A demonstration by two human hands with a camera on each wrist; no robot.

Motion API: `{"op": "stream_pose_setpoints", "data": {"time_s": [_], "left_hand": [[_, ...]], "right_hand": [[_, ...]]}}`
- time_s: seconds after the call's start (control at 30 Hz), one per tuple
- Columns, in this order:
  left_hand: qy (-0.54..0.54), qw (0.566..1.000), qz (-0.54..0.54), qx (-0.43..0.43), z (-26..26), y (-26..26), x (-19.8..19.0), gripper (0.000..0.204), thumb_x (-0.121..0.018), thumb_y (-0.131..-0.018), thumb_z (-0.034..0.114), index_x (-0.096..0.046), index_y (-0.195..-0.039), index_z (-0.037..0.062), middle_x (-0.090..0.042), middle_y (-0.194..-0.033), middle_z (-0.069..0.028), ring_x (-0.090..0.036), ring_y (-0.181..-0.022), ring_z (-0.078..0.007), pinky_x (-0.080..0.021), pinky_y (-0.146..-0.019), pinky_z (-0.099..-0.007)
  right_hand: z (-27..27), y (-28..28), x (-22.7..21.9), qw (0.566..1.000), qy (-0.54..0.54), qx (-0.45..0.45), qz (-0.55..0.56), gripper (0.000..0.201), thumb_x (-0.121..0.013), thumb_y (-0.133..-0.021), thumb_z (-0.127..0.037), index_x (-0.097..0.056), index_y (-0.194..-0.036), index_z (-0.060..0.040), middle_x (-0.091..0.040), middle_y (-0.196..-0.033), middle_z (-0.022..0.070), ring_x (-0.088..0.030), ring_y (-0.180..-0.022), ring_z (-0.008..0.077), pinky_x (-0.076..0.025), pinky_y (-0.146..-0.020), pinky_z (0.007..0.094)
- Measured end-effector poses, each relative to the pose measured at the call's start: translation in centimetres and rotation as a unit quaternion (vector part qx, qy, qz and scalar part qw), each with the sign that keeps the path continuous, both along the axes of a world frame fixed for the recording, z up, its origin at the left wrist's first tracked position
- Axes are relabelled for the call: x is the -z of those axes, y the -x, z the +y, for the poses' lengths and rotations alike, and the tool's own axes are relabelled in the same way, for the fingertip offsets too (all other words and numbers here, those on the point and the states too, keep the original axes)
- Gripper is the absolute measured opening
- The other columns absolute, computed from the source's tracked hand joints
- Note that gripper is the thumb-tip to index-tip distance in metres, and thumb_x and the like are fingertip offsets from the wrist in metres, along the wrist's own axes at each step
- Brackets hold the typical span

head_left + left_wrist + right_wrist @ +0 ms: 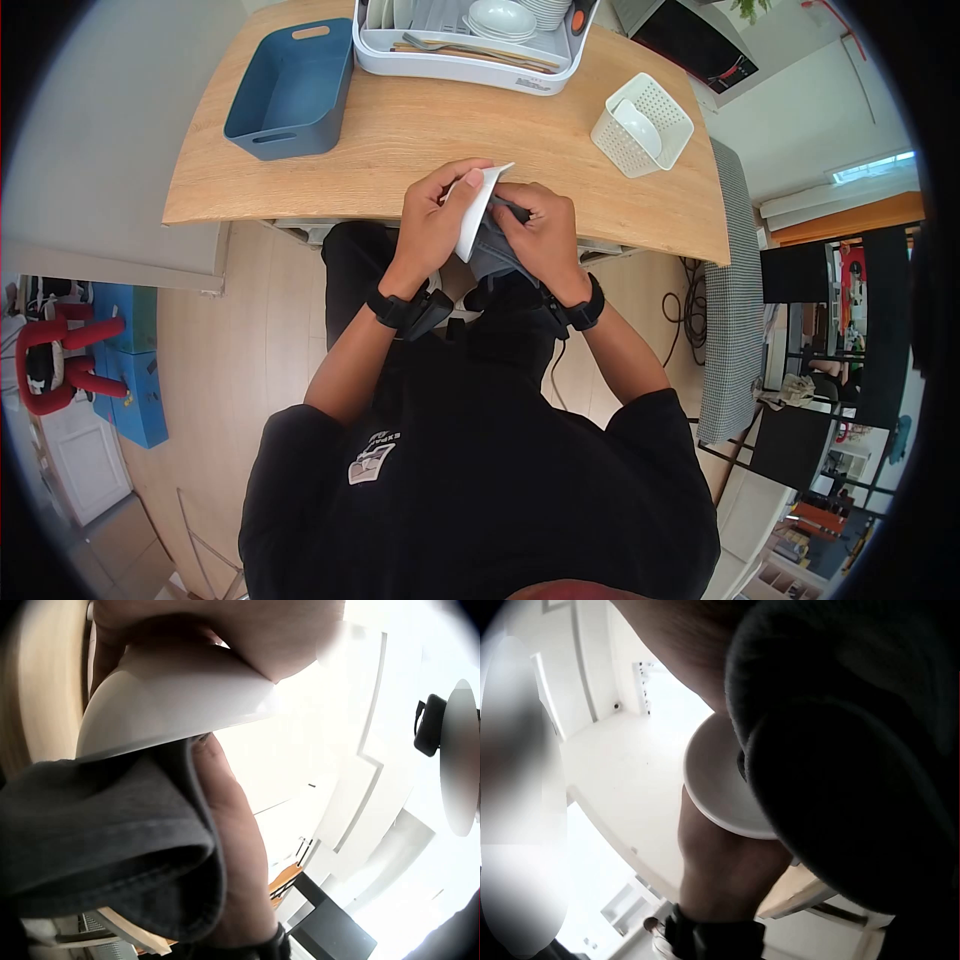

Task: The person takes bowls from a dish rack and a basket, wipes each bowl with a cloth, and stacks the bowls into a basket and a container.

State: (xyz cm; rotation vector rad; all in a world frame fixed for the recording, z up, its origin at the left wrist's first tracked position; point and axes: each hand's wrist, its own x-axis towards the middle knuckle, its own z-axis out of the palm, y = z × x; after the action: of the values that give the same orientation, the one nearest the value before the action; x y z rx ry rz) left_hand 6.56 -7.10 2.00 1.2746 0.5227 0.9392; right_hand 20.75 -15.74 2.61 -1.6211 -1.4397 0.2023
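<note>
A white bowl (pixel 480 215) is tilted on its side near the table's front edge, gripped by my left hand (pixel 432 225) with the thumb on its rim. My right hand (pixel 543 232) holds a dark grey cloth (pixel 495 250) against the bowl's inner side. In the left wrist view the bowl (pixel 172 701) shows its outside, and the cloth (pixel 112 832) hangs in folds below the rim. The right wrist view shows the bowl's inside (pixel 724 776), partly covered by the dark cloth (pixel 840 795).
At the back left of the wooden table (pixel 420 150) stands a blue bin (pixel 325 125). A white dish rack (pixel 450 75) with bowls, plates and chopsticks is at the back centre. To the right, a cream perforated basket (pixel 612 137) holds a white bowl (pixel 637 127).
</note>
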Motion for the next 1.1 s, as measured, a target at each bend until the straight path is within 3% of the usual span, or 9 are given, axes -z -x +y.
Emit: {"op": "stream_pose_setpoints", "data": {"time_s": [0.03,0.27,0.53,0.6,0.67,0.73,0.83,1.03,1.1], "left_hand": [[0.011,1.000,0.003,0.005,0.0,0.2,-0.4,0.033,-0.060,-0.103,0.024,-0.070,-0.119,-0.0028,-0.071,-0.095,-0.0031,-0.060,-0.081,-0.0069,-0.048,-0.071,-0.0221],[0.107,0.994,-0.026,-0.005,0.5,0.6,-0.2,0.035,-0.058,-0.103,0.025,-0.071,-0.117,-0.0040,-0.073,-0.099,-0.0064,-0.064,-0.084,-0.0082,-0.051,-0.075,-0.0230],[0.124,0.992,-0.024,0.000,0.7,0.7,0.3,0.038,-0.054,-0.105,0.027,-0.070,-0.118,-0.0040,-0.073,-0.102,-0.0080,-0.065,-0.086,-0.0098,-0.052,-0.078,-0.0236],[0.096,0.995,-0.016,0.004,0.7,0.6,0.4,0.038,-0.054,-0.106,0.028,-0.069,-0.120,-0.0037,-0.073,-0.102,-0.0075,-0.065,-0.086,-0.0097,-0.052,-0.078,-0.0235],[0.099,0.995,-0.019,0.009,0.6,0.8,0.2,0.039,-0.054,-0.106,0.029,-0.069,-0.120,-0.0037,-0.073,-0.102,-0.0074,-0.065,-0.087,-0.0097,-0.052,-0.078,-0.0235],[0.103,0.994,-0.022,0.011,0.7,1.0,0.0,0.039,-0.055,-0.105,0.030,-0.068,-0.120,-0.0037,-0.073,-0.102,-0.0073,-0.066,-0.087,-0.0096,-0.052,-0.078,-0.0234],[0.133,0.991,-0.024,0.009,0.9,1.2,-0.1,0.039,-0.054,-0.105,0.029,-0.068,-0.121,-0.0038,-0.073,-0.103,-0.0082,-0.066,-0.089,-0.0104,-0.053,-0.080,-0.0238],[0.142,0.988,-0.055,-0.001,1.5,1.6,-0.5,0.038,-0.055,-0.105,0.028,-0.065,-0.124,-0.0038,-0.072,-0.107,-0.0105,-0.067,-0.091,-0.0120,-0.053,-0.082,-0.0252],[0.102,0.993,-0.005,-0.051,1.1,1.5,-1.1,0.044,-0.044,-0.107,0.028,-0.059,-0.131,-0.0061,-0.069,-0.119,-0.0141,-0.065,-0.105,-0.0192,-0.051,-0.093,-0.0314]], "right_hand": [[0.0,0.4,-0.8,0.998,-0.010,0.004,-0.056,0.023,-0.071,-0.079,-0.009,-0.079,-0.101,-0.0132,-0.069,-0.081,0.0161,-0.065,-0.071,0.0337,-0.052,-0.066,0.0406],[-0.5,1.6,-1.5,0.988,0.076,-0.113,-0.065,0.021,-0.073,-0.079,-0.004,-0.077,-0.099,-0.0065,-0.073,-0.086,0.0125,-0.068,-0.076,0.0302,-0.053,-0.068,0.0393],[-0.3,2.1,-2.4,0.957,0.103,-0.114,0.245,0.024,-0.074,-0.085,0.001,-0.074,-0.108,0.0040,-0.077,-0.094,0.0141,-0.070,-0.083,0.0136,-0.053,-0.075,0.0268],[0.0,1.6,-2.8,0.964,0.093,-0.049,0.244,0.022,-0.074,-0.087,0.001,-0.072,-0.108,0.0080,-0.077,-0.096,0.0126,-0.068,-0.087,0.0102,-0.052,-0.075,0.0252],[0.2,0.8,-2.0,0.971,0.081,-0.030,0.225,0.023,-0.075,-0.085,0.001,-0.073,-0.107,0.0055,-0.077,-0.096,0.0144,-0.071,-0.086,0.0144,-0.053,-0.076,0.0271],[0.3,0.0,-1.4,0.998,0.019,-0.005,0.053,0.023,-0.076,-0.082,0.001,-0.075,-0.105,0.0015,-0.076,-0.097,0.0166,-0.073,-0.085,0.0223,-0.055,-0.076,0.0303],[0.1,0.2,-1.6,1.000,0.021,0.008,0.015,0.023,-0.076,-0.079,-0.001,-0.076,-0.102,-0.0020,-0.075,-0.096,0.0176,-0.073,-0.085,0.0299,-0.055,-0.076,0.0334],[-0.4,1.0,-1.3,0.998,0.043,-0.039,-0.013,0.023,-0.075,-0.079,-0.003,-0.077,-0.102,-0.0039,-0.075,-0.095,0.0149,-0.071,-0.082,0.0312,-0.055,-0.074,0.0349],[-0.6,1.5,-1.2,0.996,0.058,-0.063,0.016,0.023,-0.075,-0.079,-0.003,-0.077,-0.102,-0.0038,-0.075,-0.094,0.0147,-0.071,-0.081,0.0307,-0.055,-0.074,0.0351]]}}
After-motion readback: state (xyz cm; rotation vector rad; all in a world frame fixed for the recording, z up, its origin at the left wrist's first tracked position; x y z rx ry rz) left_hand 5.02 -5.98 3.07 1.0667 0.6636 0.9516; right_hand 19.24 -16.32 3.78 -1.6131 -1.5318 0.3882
